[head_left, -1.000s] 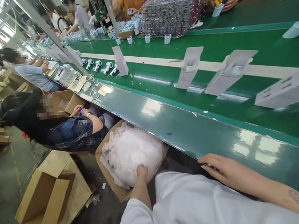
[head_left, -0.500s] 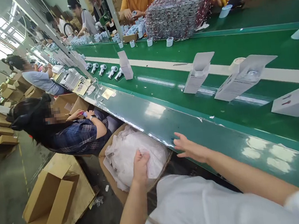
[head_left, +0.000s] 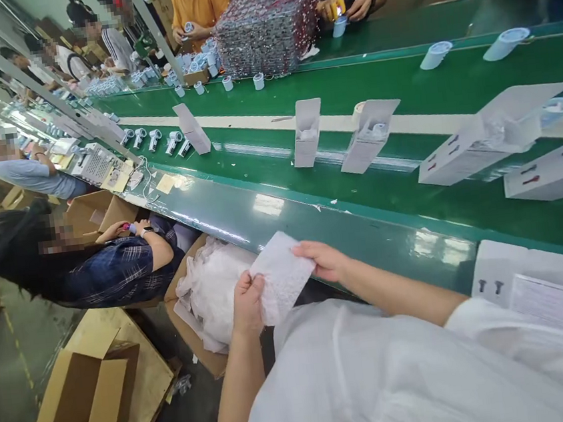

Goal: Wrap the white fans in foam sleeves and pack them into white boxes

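Observation:
A white bubble-wrap bag (head_left: 283, 274) is stretched between my two hands, just in front of the table edge. My left hand (head_left: 249, 302) pinches its left side, thumb on top. On the opposite side, my right hand (head_left: 323, 259) grips the upper corner with fingers closed. Below and to the left, a cardboard box (head_left: 189, 338) holds a heap of similar white bubble-wrap bags (head_left: 213, 285). The box stands against the table, partly hidden behind my left arm.
Several open white boxes (head_left: 308, 134) stand on the green conveyor belt (head_left: 255, 153). Flat printed cartons (head_left: 514, 274) lie at right on the table ledge (head_left: 242, 215). A co-worker in a plaid shirt (head_left: 111, 272) sits at left. An open carton (head_left: 80, 400) rests on the floor.
My left hand has lifted a bubble-wrap bag off the heap. My right hand, open before, has closed on its other side. The view has swung right, bringing flat cartons into sight.

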A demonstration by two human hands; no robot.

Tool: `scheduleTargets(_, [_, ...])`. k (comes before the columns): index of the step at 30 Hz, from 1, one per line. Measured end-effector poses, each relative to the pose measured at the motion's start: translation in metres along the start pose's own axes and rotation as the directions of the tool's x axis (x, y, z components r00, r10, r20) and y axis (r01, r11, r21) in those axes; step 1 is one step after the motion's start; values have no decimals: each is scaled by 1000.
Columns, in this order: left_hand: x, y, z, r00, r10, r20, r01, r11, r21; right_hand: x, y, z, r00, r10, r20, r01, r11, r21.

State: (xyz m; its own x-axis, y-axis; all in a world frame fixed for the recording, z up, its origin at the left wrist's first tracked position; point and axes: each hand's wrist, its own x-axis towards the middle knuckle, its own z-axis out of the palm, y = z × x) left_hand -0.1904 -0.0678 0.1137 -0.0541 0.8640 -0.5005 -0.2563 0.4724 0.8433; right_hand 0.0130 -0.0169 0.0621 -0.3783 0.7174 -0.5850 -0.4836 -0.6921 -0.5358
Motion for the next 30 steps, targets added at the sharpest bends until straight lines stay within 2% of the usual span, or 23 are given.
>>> scheduleTargets(2, [-2, 1, -7, 1000, 23, 10, -23, 1000, 7, -8, -15, -11, 977, -170, -132, 163, 985, -59])
scheduleTargets(4, [-1, -2, -8, 998, 3, 65, -2, 1000, -17, -18, -28, -18, 945, -282, -164, 267, 957, -110])
scheduleTargets(6, [1, -9, 2, 991, -23, 134, 30, 998, -53, -29, -35, -17, 942, -311, -123, 300, 949, -96])
scheduleTargets(9, [6, -29, 29, 976, -36, 215, 60, 992, -109, -42, -34, -6, 950, -305, -66, 306, 952, 12])
scheduleTargets(11, [8, -43, 46, 971, -61, 232, 90, 989, -116, -47, -31, -3, 951, -301, -70, 306, 948, 89])
scheduleTargets(13, [11, -54, 55, 980, -95, 173, 116, 986, -121, -51, -27, -8, 950, -297, -101, 308, 942, 135])
scheduleTargets(15, [12, -56, 54, 996, -76, 52, 82, 987, -136, -55, -23, -23, 938, -305, -165, 325, 939, 115])
scheduleTargets(18, [9, -42, 44, 986, 129, -104, -133, 991, -34, -66, -17, -51, 895, -343, -287, 323, 939, -115])
scheduleTargets(19, [6, -35, 41, 968, 225, -114, -219, 974, 59, -72, -16, -59, 860, -382, -338, 307, 917, -254])
scheduleTargets(20, [3, -27, 39, 943, 322, -85, -305, 937, 169, -80, -17, -65, 804, -456, -381, 298, 864, -406])
scheduleTargets(21, [-2, -19, 38, 910, 414, -15, -393, 876, 279, -88, -20, -67, 731, -565, -383, 305, 772, -558])
scheduleTargets(22, [-7, -11, 39, 870, 486, 86, -481, 794, 372, -98, -25, -66, 653, -686, -321, 332, 640, -693])
scheduleTargets(23, [-12, -4, 41, 820, 535, 202, -565, 702, 433, -107, -32, -62, 589, -785, -191, 379, 478, -793])
scheduleTargets(24, [-16, 2, 45, 763, 564, 317, -643, 611, 461, -116, -40, -55, 559, -829, -12, 445, 312, -840])
scheduleTargets(25, [-21, 8, 49, 699, 581, 416, -713, 526, 463, -124, -49, -46, 571, -800, 182, 519, 180, -836])
scheduleTargets(26, [-24, 12, 53, 637, 591, 495, -770, 451, 451, -131, -57, -35, 619, -705, 347, 583, 117, -804])
scheduleTargets(27, [-27, 16, 58, 581, 603, 547, -813, 388, 435, -136, -64, -25, 680, -577, 451, 621, 128, -773])
scheduleTargets(28, [-30, 18, 62, 531, 619, 579, -845, 331, 421, -139, -68, -15, 738, -454, 499, 627, 188, -756])
scheduleTargets(30, [-33, 21, 68, 455, 664, 594, -881, 235, 411, -139, -67, 0, 810, -299, 505, 585, 347, -733])
